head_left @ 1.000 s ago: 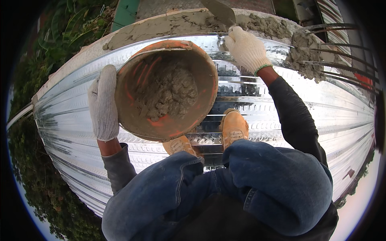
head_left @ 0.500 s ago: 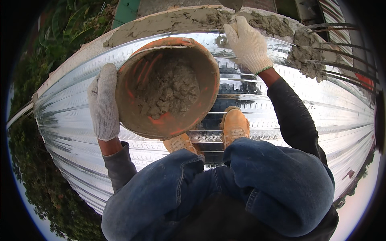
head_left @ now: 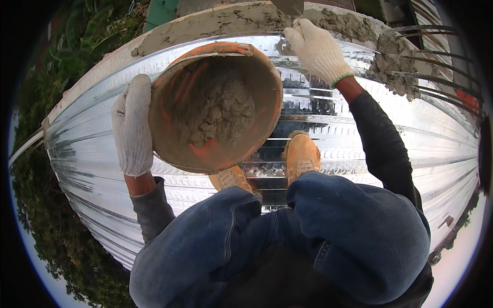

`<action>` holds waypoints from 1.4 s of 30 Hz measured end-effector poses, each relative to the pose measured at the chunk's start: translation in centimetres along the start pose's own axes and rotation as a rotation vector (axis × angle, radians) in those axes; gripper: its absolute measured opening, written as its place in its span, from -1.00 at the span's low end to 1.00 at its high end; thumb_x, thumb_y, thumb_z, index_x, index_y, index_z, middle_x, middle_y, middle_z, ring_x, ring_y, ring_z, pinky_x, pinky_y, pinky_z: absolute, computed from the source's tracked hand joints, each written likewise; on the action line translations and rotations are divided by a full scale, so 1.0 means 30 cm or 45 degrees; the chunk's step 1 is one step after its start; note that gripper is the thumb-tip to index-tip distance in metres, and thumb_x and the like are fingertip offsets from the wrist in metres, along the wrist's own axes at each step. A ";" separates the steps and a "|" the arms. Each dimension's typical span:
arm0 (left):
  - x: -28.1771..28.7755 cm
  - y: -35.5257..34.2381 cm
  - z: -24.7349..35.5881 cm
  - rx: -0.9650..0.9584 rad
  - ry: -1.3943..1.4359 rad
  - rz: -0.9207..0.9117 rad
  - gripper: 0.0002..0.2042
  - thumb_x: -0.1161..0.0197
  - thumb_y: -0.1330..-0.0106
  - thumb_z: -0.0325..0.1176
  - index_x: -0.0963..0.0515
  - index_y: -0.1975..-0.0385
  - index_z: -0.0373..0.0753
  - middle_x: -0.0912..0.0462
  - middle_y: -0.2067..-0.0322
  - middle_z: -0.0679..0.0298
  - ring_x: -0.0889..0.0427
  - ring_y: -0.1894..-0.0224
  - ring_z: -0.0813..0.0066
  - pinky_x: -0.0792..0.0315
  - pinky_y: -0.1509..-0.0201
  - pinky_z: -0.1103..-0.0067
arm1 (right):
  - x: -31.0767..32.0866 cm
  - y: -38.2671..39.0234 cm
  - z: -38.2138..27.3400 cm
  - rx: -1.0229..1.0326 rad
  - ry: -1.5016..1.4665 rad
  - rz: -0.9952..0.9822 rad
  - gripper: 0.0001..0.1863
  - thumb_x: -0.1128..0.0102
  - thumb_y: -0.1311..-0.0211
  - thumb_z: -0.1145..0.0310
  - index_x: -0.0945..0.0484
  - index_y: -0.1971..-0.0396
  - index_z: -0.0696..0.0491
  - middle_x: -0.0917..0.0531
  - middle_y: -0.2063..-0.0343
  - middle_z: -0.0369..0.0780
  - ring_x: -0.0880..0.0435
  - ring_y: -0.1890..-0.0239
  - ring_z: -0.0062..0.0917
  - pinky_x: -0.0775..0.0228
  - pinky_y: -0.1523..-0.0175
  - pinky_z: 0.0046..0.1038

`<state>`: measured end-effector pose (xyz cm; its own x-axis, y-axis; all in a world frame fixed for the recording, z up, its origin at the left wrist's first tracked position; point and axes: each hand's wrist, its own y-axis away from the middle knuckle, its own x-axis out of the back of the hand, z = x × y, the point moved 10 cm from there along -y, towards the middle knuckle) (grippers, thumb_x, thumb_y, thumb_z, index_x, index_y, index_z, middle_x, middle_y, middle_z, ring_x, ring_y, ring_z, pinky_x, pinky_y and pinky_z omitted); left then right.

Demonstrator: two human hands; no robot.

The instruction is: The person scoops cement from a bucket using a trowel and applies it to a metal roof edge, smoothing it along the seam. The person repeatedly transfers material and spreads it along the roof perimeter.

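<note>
My gloved left hand [head_left: 134, 123] is closed on the left rim of an orange bucket [head_left: 268, 66], which tilts so that its mouth faces me. Wet grey mortar [head_left: 226, 110] lies inside, and more is smeared over the bucket's walls. Beyond the bucket's right side, my gloved right hand [head_left: 319, 53] is wrapped round the handle of a trowel [head_left: 288, 6]; the handle is hidden in the fist. The trowel's grey blade is cut off by the top edge of the picture. It hovers over a band of mortar [head_left: 221, 24] along the top of the wall.
Ribbed shiny metal sheeting [head_left: 92, 154] spreads under my tan boots [head_left: 302, 156]. Several dark bars [head_left: 436, 59] stick out from a lumpy mortar heap [head_left: 390, 66] at the right. Green plants [head_left: 77, 56] grow beyond the left edge.
My right hand and the trowel have shifted slightly, with the blade showing a little farther left. My left hand still grips the bucket, which sits slightly higher in the picture.
</note>
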<state>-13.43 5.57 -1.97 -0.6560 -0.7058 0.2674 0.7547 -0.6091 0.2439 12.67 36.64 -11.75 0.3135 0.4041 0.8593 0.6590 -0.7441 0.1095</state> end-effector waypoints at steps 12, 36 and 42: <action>-0.011 0.015 0.031 -0.026 0.028 -0.053 -0.64 -0.35 -0.69 -0.05 -0.80 0.02 -0.28 -0.78 0.18 0.43 -0.65 0.19 0.70 -0.57 0.09 0.62 | -0.135 0.004 -0.041 0.190 0.014 -0.037 -0.49 -0.04 -0.65 -0.06 -0.68 0.02 0.14 -0.84 0.21 0.10 -0.83 0.06 0.15 -0.65 -0.10 0.10; 0.008 -0.004 -0.029 0.011 0.092 -0.020 -0.64 -0.36 -0.68 -0.06 -0.78 -0.07 -0.26 -0.80 0.12 0.38 -0.70 0.14 0.68 -0.60 0.05 0.63 | 0.057 -0.007 0.258 -0.307 -0.441 -0.180 -0.38 -0.01 -0.61 -0.13 -0.64 0.31 0.20 -0.67 0.56 -0.18 -0.64 0.56 -0.47 -0.53 0.29 -0.29; -0.032 0.003 0.009 0.019 0.023 -0.018 -0.63 -0.32 -0.71 -0.08 -0.76 -0.09 -0.31 -0.74 0.14 0.41 -0.61 0.14 0.69 -0.54 0.01 0.62 | 0.011 -0.090 0.143 0.507 0.232 0.078 -0.45 0.08 -0.67 0.02 -0.71 0.24 0.20 -0.71 0.47 0.00 -0.72 0.37 0.05 -0.61 0.05 -0.06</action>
<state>-12.74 6.29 -1.94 -0.6663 -0.7036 0.2468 0.7450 -0.6136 0.2617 13.91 41.07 -13.91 0.2583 0.2387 0.9361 0.8662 -0.4863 -0.1150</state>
